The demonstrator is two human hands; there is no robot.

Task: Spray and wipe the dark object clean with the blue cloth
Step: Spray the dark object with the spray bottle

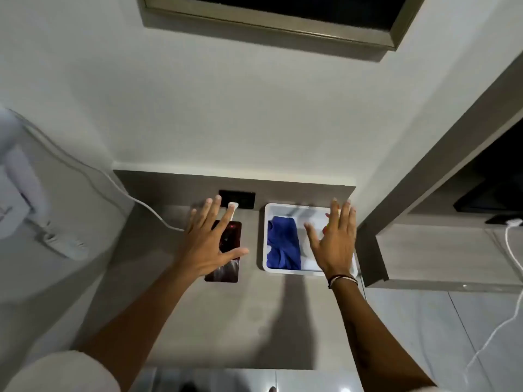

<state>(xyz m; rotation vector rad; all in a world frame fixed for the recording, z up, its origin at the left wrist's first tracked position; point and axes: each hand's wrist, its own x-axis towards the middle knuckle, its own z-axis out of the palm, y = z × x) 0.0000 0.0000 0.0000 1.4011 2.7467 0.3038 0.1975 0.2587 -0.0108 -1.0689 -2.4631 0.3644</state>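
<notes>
Your dark object (226, 250) is a flat, glossy rectangle with rounded corners, lying on the matte grey wood-grain counter (198, 321) just left of centre in the frame. Its surface reflects reddish glints, and its middle is covered by your left hand (208, 244), so only the far right corner and the near end show. To its right, apart from it, sits a shallow white tray (264, 239) with rounded corners and a smooth plastic look. In the tray's left half lies the blue cloth (283, 247), soft and crumpled into folds.

Your right hand (335, 241) hides most of the tray's right half. Something pale with a touch of red shows past your fingers there, but you cannot tell what it is.

Behind the dark object, a black rectangular wall socket (243, 198) is set in the grey backsplash, with a white plug (232, 207) in it, partly behind your fingertips. A white cable (135, 200) runs from the centre toward the upper left of the frame, where a white appliance (19, 193) is blurred and cut off by the edge.

Both of your hands are spread flat, palms down, fingers splayed and gripping nothing. The left hovers over or rests on the dark object; contact is not clear. The right is above the tray. Your right wrist wears thin bracelets (342, 280). Both forearms reach in from the bottom of the frame.
</notes>
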